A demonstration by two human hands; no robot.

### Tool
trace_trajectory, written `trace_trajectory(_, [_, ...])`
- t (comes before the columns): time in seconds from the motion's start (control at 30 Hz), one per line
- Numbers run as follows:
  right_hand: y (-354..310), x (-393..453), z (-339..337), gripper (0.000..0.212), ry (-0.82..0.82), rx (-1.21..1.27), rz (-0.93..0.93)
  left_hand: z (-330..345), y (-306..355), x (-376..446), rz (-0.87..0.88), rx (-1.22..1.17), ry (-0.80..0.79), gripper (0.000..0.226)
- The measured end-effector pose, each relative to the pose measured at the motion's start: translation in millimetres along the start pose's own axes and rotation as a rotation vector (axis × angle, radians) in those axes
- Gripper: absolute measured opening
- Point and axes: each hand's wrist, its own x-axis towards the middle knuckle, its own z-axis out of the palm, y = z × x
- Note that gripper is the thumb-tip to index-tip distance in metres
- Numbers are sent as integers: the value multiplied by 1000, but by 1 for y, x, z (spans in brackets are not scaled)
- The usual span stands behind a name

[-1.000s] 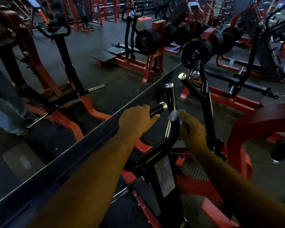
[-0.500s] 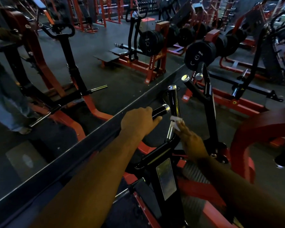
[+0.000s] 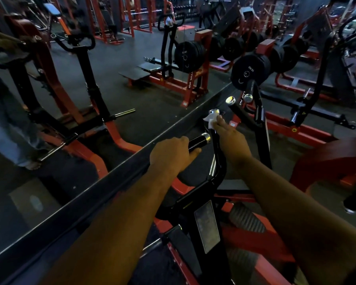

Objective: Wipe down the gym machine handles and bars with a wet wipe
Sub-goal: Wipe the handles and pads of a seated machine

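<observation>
**White wipe at the top of the black upright handle**

Black steel makes up the machine at the centre of the frame. The left hand [image 3: 171,153] has its grip wrapped round the short horizontal handle [image 3: 198,139], whose chrome end cap points to the upper right. Just above and right of it, the right hand [image 3: 230,136] presses a crumpled white wet wipe [image 3: 210,121] against the upright handle [image 3: 215,128], right beneath its chrome cap; the fingers are curled onto the wipe, holding it to the bar.

A second pair of black handles [image 3: 240,112] with chrome caps stands just beyond, toward the upper right. Behind them sits a stack of black weight plates [image 3: 249,70] on a red frame. A mirror [image 3: 70,99] fills the left half of the frame, its dark lower edge running diagonally from lower left to the centre, and it reflects red and black machines. A grey label plate [image 3: 207,225] is fixed to the machine's post at lower centre.
</observation>
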Motion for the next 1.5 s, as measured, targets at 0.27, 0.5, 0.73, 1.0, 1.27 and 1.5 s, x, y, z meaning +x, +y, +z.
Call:
trace_trajectory(0.27, [21,-127,46,63,69,140,-62,2,-1,0,3,-12,-1,56])
trace_trajectory(0.5, [12,-99,3,40,298,476,247,1,0,2,-6,-34,-22,56])
trace_trajectory(0.73, [-21,9,-8,39,224,459,276,-6,1,-1,-13,-4,-20,55])
trace_trajectory(1.0, [-7,-129,54,40,269,675,425,1,0,1,-1,-8,-12,55])
trace_trajectory(1.27, [7,-74,6,19,296,919,669,1,0,2,-8,-25,-15,55])
trace_trajectory(1.5, [-8,6,1,25,144,911,584,-1,0,1,-13,-20,-21,56])
